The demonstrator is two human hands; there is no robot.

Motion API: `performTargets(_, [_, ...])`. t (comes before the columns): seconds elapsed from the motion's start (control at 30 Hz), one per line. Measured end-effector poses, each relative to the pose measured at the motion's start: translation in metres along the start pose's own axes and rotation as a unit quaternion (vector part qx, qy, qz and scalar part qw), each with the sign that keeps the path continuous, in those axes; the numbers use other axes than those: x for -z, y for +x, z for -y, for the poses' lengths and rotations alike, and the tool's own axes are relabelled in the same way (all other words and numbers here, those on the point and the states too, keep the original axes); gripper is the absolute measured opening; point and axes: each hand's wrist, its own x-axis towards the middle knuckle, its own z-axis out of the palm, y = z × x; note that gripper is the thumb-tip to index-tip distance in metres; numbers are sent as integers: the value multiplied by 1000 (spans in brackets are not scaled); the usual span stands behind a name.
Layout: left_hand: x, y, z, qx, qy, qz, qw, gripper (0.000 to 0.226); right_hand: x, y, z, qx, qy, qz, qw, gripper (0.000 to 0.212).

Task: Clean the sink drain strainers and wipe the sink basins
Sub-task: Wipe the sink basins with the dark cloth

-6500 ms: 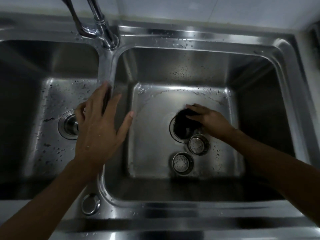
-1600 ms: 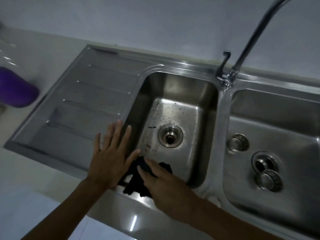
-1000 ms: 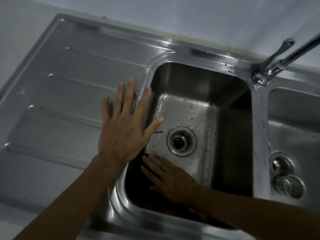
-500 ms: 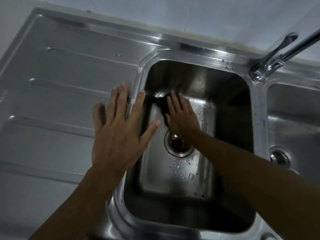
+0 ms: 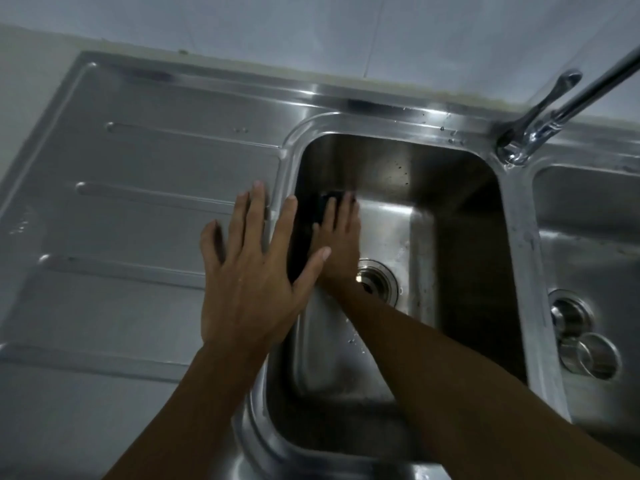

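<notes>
Your left hand (image 5: pixel 249 282) lies flat and released, fingers spread, on the brushed steel where the ribbed draining board (image 5: pixel 138 202) meets the rim of the left basin (image 5: pixel 460 258); the thumb reaches out over the basin's edge and grips nothing. Your right hand (image 5: pixel 337 244) is down inside that basin, fingers straight and pressed flat against a dark cloth (image 5: pixel 325 202) at the far left corner, where the floor curves up into the wall. The cloth shows only as a black, soft-edged patch beyond your fingertips and beside your palm, so its weave is hard to make out; your hand pins it rather than clenching it.

The basin is a deep rounded rectangle of dull, streaked stainless steel with scattered water drops on its floor. Its round drain opening (image 5: pixel 375 280) sits just right of your right wrist, partly covered by your forearm, which crosses the near half of the basin.

Across the steel divider, the right basin (image 5: pixel 588 237) holds a second round drain (image 5: pixel 569 311) and, just near of it, a shiny cup-shaped strainer (image 5: pixel 595 356) lying on the floor, with what may be another tucked against its left side. The chrome tap (image 5: pixel 540 123) rises from the far ledge between the basins, slanting away to the right. Pale wall tiles (image 5: pixel 311 32) run behind.
</notes>
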Motion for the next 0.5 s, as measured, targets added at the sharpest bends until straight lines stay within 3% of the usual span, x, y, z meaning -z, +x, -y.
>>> performTargets(0.1, [1,1,1,0,5,3,1000,78,-1,3,-13,130,-10,56,990,62])
performTargets(0.2, [2,2,0,-2,-3,15,1000,79,27,12,-67,202,-154,104,962,63])
performTargets(0.27, [3,2,0,0,-9,14,1000,80,49,10,-98,148,-214,112,959,63])
performTargets(0.33, [5,1,-2,3,-14,12,1000,79,64,-12,-120,54,-225,126,965,63])
performTargets(0.4, [6,1,-3,5,-13,9,1000,79,68,-49,-131,15,-233,167,958,69])
performTargets(0.47, [7,0,-3,4,-13,7,1000,79,68,-92,-131,38,-219,207,953,80])
performTargets(0.5, [7,-1,-3,4,-14,5,1000,78,67,-113,-127,92,-212,200,952,78])
